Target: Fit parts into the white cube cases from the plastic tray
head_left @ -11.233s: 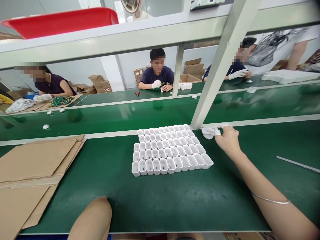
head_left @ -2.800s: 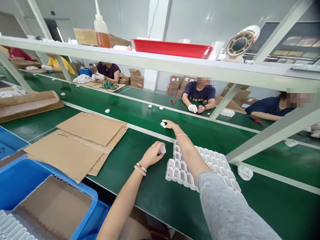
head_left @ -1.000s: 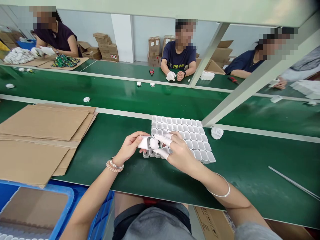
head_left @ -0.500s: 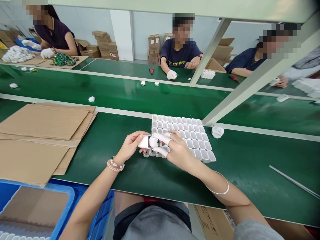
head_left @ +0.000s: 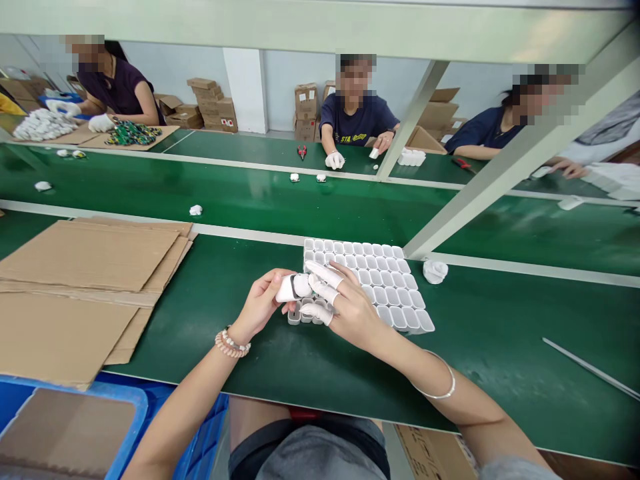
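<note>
My left hand (head_left: 263,293) grips a small white plastic case (head_left: 285,289) between thumb and fingers, its mouth turned to the right. From that mouth sticks out a rounded white part (head_left: 302,285), with something dark at the rim. Beside this part is my right hand (head_left: 350,303), with white finger covers on the thumb and fingers. Its fingers are stretched and apart, and a covered fingertip seems to touch the white part. Beneath and behind both hands stands a block of white open cases (head_left: 380,278) in rows; dark contents show in several near ones.
Flat cardboard sheets (head_left: 65,313) lie at left, above a blue crate (head_left: 137,413). A white roll (head_left: 435,271) sits by the slanting post (head_left: 480,170), and a thin metal strip (head_left: 590,368) lies at right. Small white pieces (head_left: 195,210) rest on the green belt (head_left: 240,193). Co-workers sit opposite.
My right hand's fingers have spread wider around the rounded white part. The left hand keeps its hold on the case. Across the belt, a co-worker's hand now shows a white piece. The view has tilted slightly.
</note>
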`<state>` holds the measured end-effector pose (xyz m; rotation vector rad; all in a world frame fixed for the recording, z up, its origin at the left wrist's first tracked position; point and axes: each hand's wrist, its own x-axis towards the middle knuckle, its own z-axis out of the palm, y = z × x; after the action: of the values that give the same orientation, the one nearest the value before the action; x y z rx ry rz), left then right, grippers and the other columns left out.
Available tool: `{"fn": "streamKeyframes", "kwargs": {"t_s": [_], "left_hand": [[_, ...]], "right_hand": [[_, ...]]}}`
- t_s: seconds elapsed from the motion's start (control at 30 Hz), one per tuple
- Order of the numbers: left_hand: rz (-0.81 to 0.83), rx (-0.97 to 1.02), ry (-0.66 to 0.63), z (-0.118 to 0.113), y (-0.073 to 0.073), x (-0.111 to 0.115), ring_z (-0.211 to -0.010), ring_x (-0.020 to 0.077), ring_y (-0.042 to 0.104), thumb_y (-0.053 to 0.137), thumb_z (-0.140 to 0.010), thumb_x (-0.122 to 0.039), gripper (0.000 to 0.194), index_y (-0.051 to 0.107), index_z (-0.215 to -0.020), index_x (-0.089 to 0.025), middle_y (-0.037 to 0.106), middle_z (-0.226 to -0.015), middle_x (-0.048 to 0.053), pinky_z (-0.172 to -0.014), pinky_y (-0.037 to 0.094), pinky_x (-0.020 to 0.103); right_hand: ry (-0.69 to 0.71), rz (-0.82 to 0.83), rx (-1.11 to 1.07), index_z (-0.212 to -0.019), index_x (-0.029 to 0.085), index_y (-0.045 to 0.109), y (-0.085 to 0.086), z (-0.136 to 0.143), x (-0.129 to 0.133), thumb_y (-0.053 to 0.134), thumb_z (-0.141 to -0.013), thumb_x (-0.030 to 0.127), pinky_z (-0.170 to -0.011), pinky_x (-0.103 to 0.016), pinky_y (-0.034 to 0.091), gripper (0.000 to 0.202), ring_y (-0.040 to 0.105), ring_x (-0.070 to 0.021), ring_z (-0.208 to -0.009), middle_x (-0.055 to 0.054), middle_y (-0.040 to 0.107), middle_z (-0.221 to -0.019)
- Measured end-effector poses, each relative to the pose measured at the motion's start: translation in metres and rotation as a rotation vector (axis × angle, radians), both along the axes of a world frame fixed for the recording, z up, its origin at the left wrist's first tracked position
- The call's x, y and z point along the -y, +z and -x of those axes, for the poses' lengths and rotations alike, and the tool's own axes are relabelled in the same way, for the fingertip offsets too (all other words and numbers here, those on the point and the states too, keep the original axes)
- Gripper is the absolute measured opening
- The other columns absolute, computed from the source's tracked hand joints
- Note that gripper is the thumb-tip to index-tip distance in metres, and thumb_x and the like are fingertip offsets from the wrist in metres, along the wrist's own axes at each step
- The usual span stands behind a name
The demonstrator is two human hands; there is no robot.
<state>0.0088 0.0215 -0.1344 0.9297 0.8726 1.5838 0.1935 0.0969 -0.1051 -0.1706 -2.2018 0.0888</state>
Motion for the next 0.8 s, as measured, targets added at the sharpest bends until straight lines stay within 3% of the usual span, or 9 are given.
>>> {"fn": "streamKeyframes", "kwargs": {"t_s": [0.4, 0.8], "left_hand": [[0.069, 0.069, -0.046, -0.004, -0.002, 0.000, -0.050, 0.0099, 0.054, 0.066, -0.090, -0.053, 0.044, 0.067, -0.103, -0.011, 0.062, -0.072, 0.004, -0.046, 0.042, 0.022], [0.053, 0.030, -0.016, -0.005, 0.000, 0.002, -0.050, 0.0105, 0.056, 0.064, -0.091, -0.052, 0.043, 0.067, -0.104, -0.011, 0.061, -0.069, 0.002, -0.046, 0.042, 0.021]], "right_hand": [[0.008, 0.027, 0.179, -0.128, 0.007, 0.060, 0.012, -0.004, 0.005, 0.063, -0.095, 0.029, -0.108, -0.057, 0.049, 0.039, 0.058, -0.0341, -0.129, -0.025, 0.061, -0.134], [0.054, 0.134, 0.300, -0.129, 0.014, 0.060, 0.014, -0.004, 0.009, 0.062, -0.095, 0.025, -0.112, -0.062, 0.042, 0.036, 0.051, -0.0325, -0.136, -0.022, 0.053, -0.146]]}}
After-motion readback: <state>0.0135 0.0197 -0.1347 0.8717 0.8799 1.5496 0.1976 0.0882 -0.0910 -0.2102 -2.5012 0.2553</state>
